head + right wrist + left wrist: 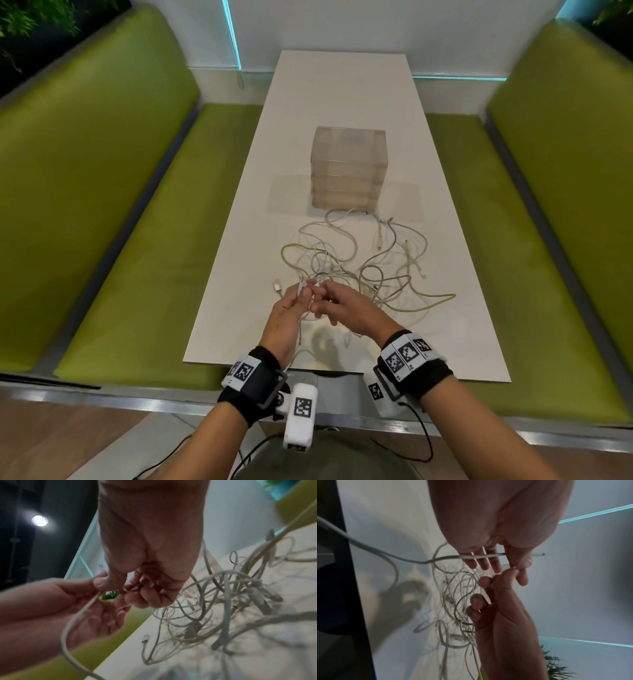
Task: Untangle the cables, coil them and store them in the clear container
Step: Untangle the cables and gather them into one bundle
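A tangle of white and yellowish cables (359, 263) lies on the white table (239, 325), in front of the clear container (347, 168). My left hand (303, 291) is raised over the tangle's near edge and pinches one white cable (402, 558) between thumb and fingers, its plug end (539, 554) sticking out past them. The rest of that cable (68, 628) hangs off towards me. My right hand (322, 301) meets the left with its fingers (142, 595) curled, apparently round a thin strand of the same cable; the contact is partly hidden.
The container is a closed stack of clear drawers at mid-table. A loose plug (276, 284) lies left of my hands. A yellow-green cable (428, 301) trails to the right. Green benches (137, 240) flank the table on both sides.
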The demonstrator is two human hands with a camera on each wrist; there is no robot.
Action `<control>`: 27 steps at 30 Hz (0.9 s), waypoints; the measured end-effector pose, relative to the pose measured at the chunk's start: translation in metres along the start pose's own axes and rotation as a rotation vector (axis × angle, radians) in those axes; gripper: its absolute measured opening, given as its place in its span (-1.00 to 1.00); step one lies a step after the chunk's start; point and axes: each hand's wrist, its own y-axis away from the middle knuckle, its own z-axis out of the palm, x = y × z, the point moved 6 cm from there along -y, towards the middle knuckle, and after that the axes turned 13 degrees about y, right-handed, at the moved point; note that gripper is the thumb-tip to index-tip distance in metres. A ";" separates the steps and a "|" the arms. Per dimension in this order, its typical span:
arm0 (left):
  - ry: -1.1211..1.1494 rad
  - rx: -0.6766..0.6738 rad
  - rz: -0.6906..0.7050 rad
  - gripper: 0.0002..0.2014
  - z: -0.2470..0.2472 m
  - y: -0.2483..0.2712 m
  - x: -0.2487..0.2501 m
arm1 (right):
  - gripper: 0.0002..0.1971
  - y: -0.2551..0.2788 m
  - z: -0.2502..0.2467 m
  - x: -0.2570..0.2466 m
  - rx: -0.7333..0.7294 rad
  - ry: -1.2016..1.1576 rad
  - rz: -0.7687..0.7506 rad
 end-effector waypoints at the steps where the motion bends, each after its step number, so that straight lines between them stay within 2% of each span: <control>1: 0.051 0.015 0.002 -0.72 0.001 0.000 0.002 | -0.95 -0.004 0.003 0.002 -0.023 0.063 -0.001; 4: 0.249 0.034 0.031 -0.67 0.006 0.000 0.020 | -0.87 -0.017 0.004 0.007 -0.036 0.215 -0.052; 6: 0.369 0.035 0.086 -0.67 0.007 0.001 0.044 | -0.78 -0.024 -0.005 0.013 0.014 0.337 -0.111; 10: 0.439 0.111 0.188 -0.65 -0.009 -0.002 0.082 | -0.73 -0.028 -0.029 0.037 0.133 0.316 -0.025; 14: 0.221 0.211 0.222 -0.67 -0.027 -0.008 0.082 | -0.68 -0.030 -0.037 0.026 0.128 0.288 -0.053; 17: -0.048 0.256 0.160 -0.75 -0.034 -0.013 0.067 | -0.67 -0.024 -0.041 0.017 0.081 0.105 -0.050; 19: -0.245 0.211 0.095 -0.75 -0.029 -0.015 0.056 | -0.68 -0.018 -0.042 0.009 0.039 -0.001 -0.077; 21: -0.325 0.108 0.047 -0.84 -0.012 -0.016 0.046 | -0.70 -0.014 -0.044 0.001 0.017 -0.023 -0.104; 23: -0.291 0.009 0.015 -0.94 0.007 -0.015 0.038 | -0.70 -0.015 -0.044 -0.005 0.003 0.003 -0.135; 27: -0.232 -0.050 0.025 -0.79 0.028 -0.016 0.028 | -0.65 -0.019 -0.045 -0.007 0.005 0.046 -0.147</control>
